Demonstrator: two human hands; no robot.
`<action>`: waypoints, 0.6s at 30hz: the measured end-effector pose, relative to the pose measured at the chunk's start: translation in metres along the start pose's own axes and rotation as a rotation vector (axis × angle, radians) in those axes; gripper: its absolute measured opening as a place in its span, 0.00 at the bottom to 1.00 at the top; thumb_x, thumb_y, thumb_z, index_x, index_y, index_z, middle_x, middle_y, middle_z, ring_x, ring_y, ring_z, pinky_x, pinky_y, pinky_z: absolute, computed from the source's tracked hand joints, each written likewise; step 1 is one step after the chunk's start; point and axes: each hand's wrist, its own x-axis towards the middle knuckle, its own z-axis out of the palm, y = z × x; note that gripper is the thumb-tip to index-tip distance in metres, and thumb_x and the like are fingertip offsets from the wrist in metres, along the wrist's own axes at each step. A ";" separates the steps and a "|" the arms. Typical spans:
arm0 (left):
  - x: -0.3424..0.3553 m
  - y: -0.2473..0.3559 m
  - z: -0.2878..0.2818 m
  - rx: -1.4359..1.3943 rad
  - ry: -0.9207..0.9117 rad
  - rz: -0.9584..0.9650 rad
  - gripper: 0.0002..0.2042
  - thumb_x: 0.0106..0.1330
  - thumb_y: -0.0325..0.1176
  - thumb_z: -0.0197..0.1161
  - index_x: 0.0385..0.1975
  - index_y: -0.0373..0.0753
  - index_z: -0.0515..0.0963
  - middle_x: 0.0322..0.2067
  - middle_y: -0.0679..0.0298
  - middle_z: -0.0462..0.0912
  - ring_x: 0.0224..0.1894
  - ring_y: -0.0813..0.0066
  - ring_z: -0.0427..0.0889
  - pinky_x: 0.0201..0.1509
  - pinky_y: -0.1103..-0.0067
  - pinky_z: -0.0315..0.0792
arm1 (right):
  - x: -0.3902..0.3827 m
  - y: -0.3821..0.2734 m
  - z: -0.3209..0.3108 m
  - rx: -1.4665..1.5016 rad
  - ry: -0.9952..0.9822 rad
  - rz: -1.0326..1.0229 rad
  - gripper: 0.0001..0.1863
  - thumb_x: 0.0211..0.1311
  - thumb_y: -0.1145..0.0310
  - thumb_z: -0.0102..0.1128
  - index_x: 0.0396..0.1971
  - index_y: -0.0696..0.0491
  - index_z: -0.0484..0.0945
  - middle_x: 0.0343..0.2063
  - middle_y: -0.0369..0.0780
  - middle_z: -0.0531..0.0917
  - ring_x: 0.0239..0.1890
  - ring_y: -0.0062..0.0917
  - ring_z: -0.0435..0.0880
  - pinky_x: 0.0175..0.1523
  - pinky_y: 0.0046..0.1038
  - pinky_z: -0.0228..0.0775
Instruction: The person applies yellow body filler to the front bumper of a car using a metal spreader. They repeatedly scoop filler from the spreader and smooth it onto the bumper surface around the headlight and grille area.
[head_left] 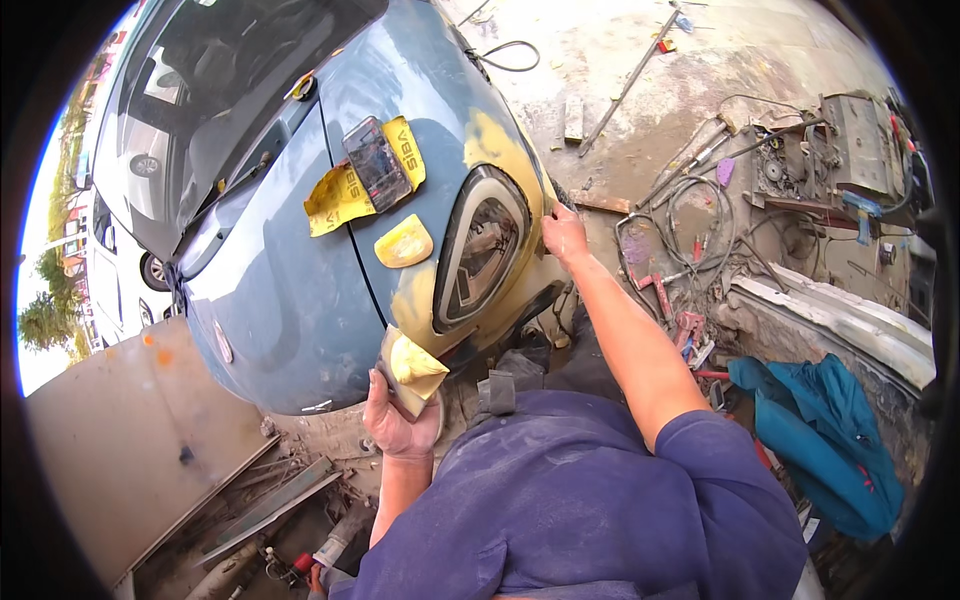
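Note:
My left hand [400, 420] grips a flat grey board [390, 365] carrying a mound of pale yellow filler [415, 365], near the blue-grey car panel [240, 300]. My right hand [565, 235] is closed on a thin flat tool [550, 215], probably a spreader, mostly hidden, at the outer edge of the car's corner beside the headlight [480, 250]. Yellowish filler [488, 140] coats the panel around the light. On the panel lie yellow sanding paper [335, 205], a dark phone [375, 160] on top of it, and a yellow pad [403, 241].
Hoses [690, 210], rods [625, 85] and machinery [860, 150] lie on the ground to the right. A teal jacket [820, 430] is draped at lower right. A board [120, 430] and scrap metal [270, 510] are at lower left, with a white car [120, 280] beyond.

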 end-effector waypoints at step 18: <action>0.011 -0.013 0.032 0.088 0.021 -0.036 0.17 0.84 0.44 0.60 0.61 0.40 0.82 0.54 0.62 0.91 0.54 0.65 0.92 0.48 0.70 0.91 | -0.025 0.010 -0.020 -0.101 0.058 0.089 0.23 0.64 0.63 0.56 0.57 0.53 0.84 0.47 0.57 0.89 0.52 0.57 0.87 0.58 0.46 0.78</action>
